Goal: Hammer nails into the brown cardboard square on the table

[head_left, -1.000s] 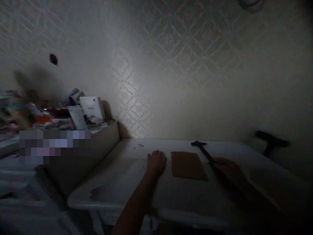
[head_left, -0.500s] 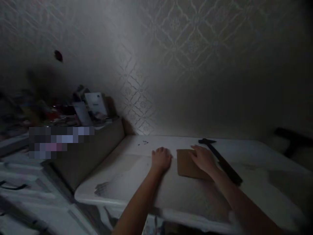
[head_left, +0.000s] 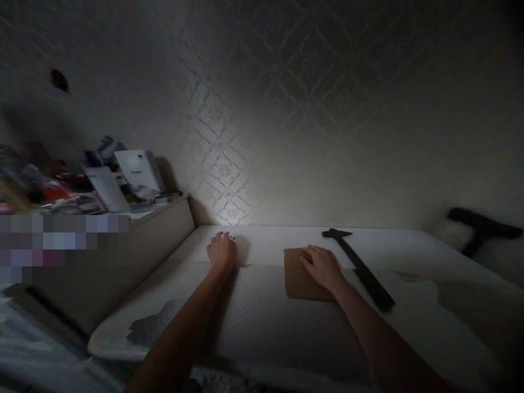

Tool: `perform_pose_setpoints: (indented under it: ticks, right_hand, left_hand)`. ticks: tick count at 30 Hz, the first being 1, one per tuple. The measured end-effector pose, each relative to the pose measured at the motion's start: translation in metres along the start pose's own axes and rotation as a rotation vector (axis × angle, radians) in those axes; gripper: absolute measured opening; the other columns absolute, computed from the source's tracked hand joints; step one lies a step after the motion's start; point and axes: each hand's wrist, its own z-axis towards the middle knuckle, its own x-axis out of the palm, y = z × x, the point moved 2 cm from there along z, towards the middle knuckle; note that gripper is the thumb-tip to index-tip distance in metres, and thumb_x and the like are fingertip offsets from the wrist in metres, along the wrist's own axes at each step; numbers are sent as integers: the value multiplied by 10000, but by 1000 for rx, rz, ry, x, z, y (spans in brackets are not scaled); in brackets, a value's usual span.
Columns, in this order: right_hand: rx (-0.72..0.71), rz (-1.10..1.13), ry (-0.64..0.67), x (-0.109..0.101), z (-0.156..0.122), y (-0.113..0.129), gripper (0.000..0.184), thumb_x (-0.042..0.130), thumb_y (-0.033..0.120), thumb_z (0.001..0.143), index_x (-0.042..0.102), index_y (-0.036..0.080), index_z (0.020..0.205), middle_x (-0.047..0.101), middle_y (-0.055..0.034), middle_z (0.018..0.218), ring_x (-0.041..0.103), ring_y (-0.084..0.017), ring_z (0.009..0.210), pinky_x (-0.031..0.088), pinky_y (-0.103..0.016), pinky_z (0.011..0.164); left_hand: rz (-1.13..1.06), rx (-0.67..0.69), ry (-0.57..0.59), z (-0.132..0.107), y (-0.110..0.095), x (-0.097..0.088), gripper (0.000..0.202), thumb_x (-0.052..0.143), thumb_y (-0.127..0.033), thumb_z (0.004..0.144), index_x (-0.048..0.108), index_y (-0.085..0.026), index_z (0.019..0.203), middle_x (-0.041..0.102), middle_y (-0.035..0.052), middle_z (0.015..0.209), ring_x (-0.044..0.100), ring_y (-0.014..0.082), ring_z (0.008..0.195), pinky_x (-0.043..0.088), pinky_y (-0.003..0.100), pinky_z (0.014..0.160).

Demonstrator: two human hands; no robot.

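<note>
One camera only, worn on the person's head: it looks forward and down across the table [head_left: 270, 327] toward the far wall [head_left: 368, 136], close enough that the left hand [head_left: 222, 252] and right hand [head_left: 321, 266] sit mid-frame, a cabinet [head_left: 155, 240] at left.

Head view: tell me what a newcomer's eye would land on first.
Two bare arms reach over the white table in the dim room: the right hand lies flat on a brown board mid-table, the left hand rests palm down nearer the patterned wall. Right of the board lies a dark hammer, head toward the wall; a cluttered cabinet stands far left.
</note>
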Motion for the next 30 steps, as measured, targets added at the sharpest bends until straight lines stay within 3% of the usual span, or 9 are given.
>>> perform_pose_setpoints:
  ticks: [3, 6, 9, 14, 18, 23, 30]
  right_hand:
    - [4, 8, 15, -1, 0, 2, 359, 456, 332, 942, 659, 171, 1190, 639, -129, 1285, 560, -264, 1212, 377, -409, 1039]
    - [12, 10, 18, -3, -1, 3, 365, 456, 336, 941, 651, 174, 1204, 630, -126, 1298, 548, -260, 1226, 371, -406, 1041]
    - [21, 7, 30, -6, -1, 5, 361, 455, 337, 944, 658, 165, 1188, 623, -134, 1306, 545, -260, 1228, 363, -402, 1046]
    - [25, 12, 61, -9, 0, 6, 343, 454, 331, 945, 670, 176, 1163, 639, -123, 1284, 564, -263, 1196, 372, -404, 1031]
    - [28, 4, 65, -9, 0, 6, 339, 459, 333, 943, 674, 182, 1156, 636, -122, 1288, 566, -260, 1191, 372, -397, 1030]
    - [24, -13, 54, -8, 0, 6, 349, 447, 340, 947, 674, 183, 1161, 623, -127, 1306, 556, -255, 1208, 369, -391, 1033]
    - [33, 1, 76, -10, 0, 7, 355, 447, 332, 944, 667, 182, 1178, 623, -123, 1310, 553, -252, 1209, 364, -400, 1036]
  left_hand:
    - [20, -94, 59, 15, 30, 3, 401, 470, -224, 914, 577, -65, 1267, 561, 230, 1327, 556, 330, 1199, 498, 410, 911]
    - [16, -127, 132, 22, 50, 7, 313, 462, -240, 935, 686, -91, 1096, 649, 219, 1187, 609, 335, 1122, 514, 403, 895]
    - [-7, -169, 174, 26, 59, 9, 327, 427, -223, 946, 703, -105, 1075, 681, 212, 1127, 638, 341, 1075, 532, 409, 854]
    - [-49, -219, 204, 31, 63, 9, 316, 471, -257, 941, 671, -126, 1148, 691, 178, 1138, 646, 321, 1070, 535, 395, 837]
    - [-82, -185, 183, 33, 62, 12, 421, 479, -366, 949, 603, -133, 1277, 650, 173, 1236, 611, 315, 1137, 512, 390, 889]
    - [-80, -106, 177, 29, 56, 12, 322, 469, -290, 942, 710, -166, 1115, 679, 146, 1194, 628, 306, 1102, 512, 364, 858]
    - [-60, -126, 178, 29, 51, 8, 306, 492, -321, 930, 694, -155, 1088, 694, 166, 1120, 643, 328, 1064, 518, 416, 845]
